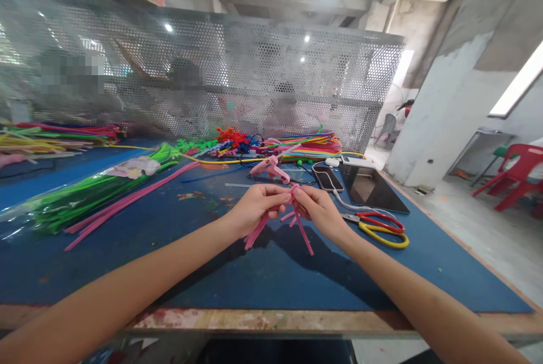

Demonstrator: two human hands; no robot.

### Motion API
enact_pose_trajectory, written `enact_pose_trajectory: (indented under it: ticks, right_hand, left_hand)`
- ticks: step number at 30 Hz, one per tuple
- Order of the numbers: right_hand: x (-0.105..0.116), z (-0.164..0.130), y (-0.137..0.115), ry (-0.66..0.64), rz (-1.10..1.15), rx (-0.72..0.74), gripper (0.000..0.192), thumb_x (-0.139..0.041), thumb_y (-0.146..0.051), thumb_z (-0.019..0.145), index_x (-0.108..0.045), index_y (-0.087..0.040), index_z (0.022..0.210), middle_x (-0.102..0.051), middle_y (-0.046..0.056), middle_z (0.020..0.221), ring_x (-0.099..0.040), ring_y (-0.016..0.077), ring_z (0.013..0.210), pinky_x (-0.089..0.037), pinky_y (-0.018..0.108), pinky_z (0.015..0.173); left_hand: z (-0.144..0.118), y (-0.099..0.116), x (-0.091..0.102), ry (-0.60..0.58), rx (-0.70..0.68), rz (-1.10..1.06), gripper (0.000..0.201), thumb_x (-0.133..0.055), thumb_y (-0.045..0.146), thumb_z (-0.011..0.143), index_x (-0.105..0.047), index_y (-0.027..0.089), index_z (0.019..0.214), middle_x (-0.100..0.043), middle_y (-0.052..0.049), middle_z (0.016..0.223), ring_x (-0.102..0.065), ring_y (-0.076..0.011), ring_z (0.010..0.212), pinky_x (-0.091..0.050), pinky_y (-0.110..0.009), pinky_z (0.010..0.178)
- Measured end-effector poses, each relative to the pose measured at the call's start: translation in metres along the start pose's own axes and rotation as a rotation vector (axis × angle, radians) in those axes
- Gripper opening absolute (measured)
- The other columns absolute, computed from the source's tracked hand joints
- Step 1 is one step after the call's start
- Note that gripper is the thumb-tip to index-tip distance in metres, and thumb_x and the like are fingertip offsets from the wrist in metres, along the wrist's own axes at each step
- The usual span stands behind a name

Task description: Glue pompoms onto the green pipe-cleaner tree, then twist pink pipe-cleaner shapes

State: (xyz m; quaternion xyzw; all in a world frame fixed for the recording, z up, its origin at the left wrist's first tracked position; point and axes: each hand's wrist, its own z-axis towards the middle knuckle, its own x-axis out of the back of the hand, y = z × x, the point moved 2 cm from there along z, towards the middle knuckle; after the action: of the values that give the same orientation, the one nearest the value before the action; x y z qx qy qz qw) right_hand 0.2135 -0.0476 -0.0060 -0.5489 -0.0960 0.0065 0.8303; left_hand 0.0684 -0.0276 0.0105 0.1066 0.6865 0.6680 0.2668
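Both hands meet over the middle of the blue table mat (pixel 203 273). My left hand (pixel 261 206) is closed around a small bunch of pink pipe cleaners (pixel 257 233), whose ends hang below the palm. My right hand (pixel 316 206) pinches the same pipe cleaners near their top, where they are bent or twisted together. One pink end slants down below my right fingers. Just beyond the hands lies a pink glue gun (pixel 270 169). Scissors (pixel 384 229) with red and yellow handles rest right of my right hand.
A bag of green pipe cleaners (pixel 97 194) and loose pink pipe cleaners (pixel 136 203) lie left. Mixed bundles (pixel 305 144) line the back before a perforated metal screen (pixel 254 70). A phone (pixel 327 177), white cable (pixel 354 206) and black tablet (pixel 373 186) lie right.
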Motion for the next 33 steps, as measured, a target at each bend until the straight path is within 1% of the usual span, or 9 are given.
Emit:
enact_pose_trajectory:
  ticks: [7,13,16,18,22,25,28,30,33]
  right_hand:
    - [0.001,-0.001,0.001,0.037,0.065,-0.027,0.039,-0.058,-0.048,0.077,-0.053,-0.017,0.054,-0.043,-0.004,0.049,-0.034,0.0070,0.046,-0.022,0.023,0.043]
    - [-0.004,-0.001,0.007,0.071,0.235,-0.153,0.035,-0.058,-0.046,0.074,-0.052,-0.018,0.054,-0.038,-0.007,0.040,-0.028,0.0052,0.037,-0.016,0.021,0.037]
    - [-0.007,-0.002,0.006,0.077,0.336,-0.221,0.032,-0.059,-0.045,0.071,-0.051,-0.018,0.056,-0.038,-0.007,0.040,-0.027,0.0047,0.035,-0.015,0.020,0.036]
    - [-0.009,-0.004,0.004,0.069,0.389,-0.257,0.031,-0.059,-0.044,0.070,-0.050,-0.018,0.056,-0.038,-0.008,0.039,-0.025,0.0041,0.034,-0.015,0.020,0.036]
    - [-0.013,-0.008,-0.001,0.050,0.438,-0.299,0.028,-0.059,-0.041,0.068,-0.048,-0.018,0.057,-0.037,-0.008,0.041,-0.021,0.0031,0.034,-0.014,0.020,0.036]
    - [-0.016,-0.010,-0.003,0.059,0.415,-0.287,0.026,-0.056,-0.041,0.069,-0.047,-0.019,0.059,-0.035,-0.009,0.042,-0.019,0.0037,0.035,-0.014,0.020,0.036]
    - [-0.017,-0.011,-0.005,0.089,0.330,-0.223,0.029,-0.052,-0.044,0.074,-0.047,-0.020,0.060,-0.034,-0.008,0.043,-0.021,0.0051,0.036,-0.015,0.022,0.038]
    - [-0.015,-0.012,-0.008,0.120,0.238,-0.141,0.033,-0.053,-0.046,0.076,-0.048,-0.019,0.058,-0.037,-0.006,0.044,-0.025,0.0063,0.039,-0.018,0.023,0.041]
    - [-0.006,-0.014,-0.013,0.151,0.098,-0.014,0.034,-0.058,-0.042,0.077,-0.050,-0.019,0.053,-0.042,-0.004,0.049,-0.032,0.0085,0.049,-0.023,0.025,0.049]
  left_hand:
    - [0.001,-0.001,0.002,-0.003,-0.031,0.086,0.025,-0.080,0.028,0.060,-0.067,0.010,0.071,-0.059,0.000,0.051,-0.044,-0.0042,0.043,-0.026,-0.013,0.037]
    - [-0.006,0.004,-0.001,0.092,-0.233,0.410,0.021,-0.072,0.030,0.070,-0.058,0.015,0.072,-0.061,0.001,0.054,-0.046,-0.0073,0.042,-0.034,-0.017,0.043]
    - [-0.011,0.007,-0.004,0.087,-0.345,0.529,0.013,-0.069,0.028,0.073,-0.065,0.016,0.076,-0.065,-0.002,0.065,-0.056,-0.0121,0.056,-0.042,-0.020,0.054]
    - [-0.014,0.009,-0.004,0.105,-0.423,0.603,0.010,-0.070,0.024,0.071,-0.070,0.018,0.079,-0.068,-0.004,0.075,-0.059,-0.0158,0.068,-0.044,-0.022,0.066]
    - [-0.017,0.009,-0.002,0.092,-0.532,0.655,0.014,-0.070,0.014,0.068,-0.073,0.020,0.080,-0.068,-0.007,0.090,-0.058,-0.0209,0.091,-0.038,-0.027,0.092]
    - [-0.017,0.007,-0.001,0.058,-0.549,0.673,0.016,-0.070,0.014,0.068,-0.072,0.020,0.083,-0.066,-0.009,0.092,-0.056,-0.0231,0.098,-0.033,-0.029,0.100]
    - [-0.018,0.010,-0.005,0.057,-0.582,0.792,0.010,-0.069,0.016,0.069,-0.072,0.019,0.078,-0.065,-0.008,0.084,-0.057,-0.0221,0.089,-0.036,-0.029,0.094]
    - [-0.020,0.016,-0.010,0.088,-0.568,0.850,0.006,-0.066,0.018,0.072,-0.071,0.018,0.074,-0.063,-0.005,0.074,-0.055,-0.0177,0.073,-0.041,-0.025,0.078]
    - [-0.022,0.029,-0.013,0.073,-0.388,0.796,0.013,-0.061,0.022,0.074,-0.069,0.016,0.066,-0.056,0.000,0.055,-0.044,-0.0106,0.050,-0.034,-0.020,0.050]
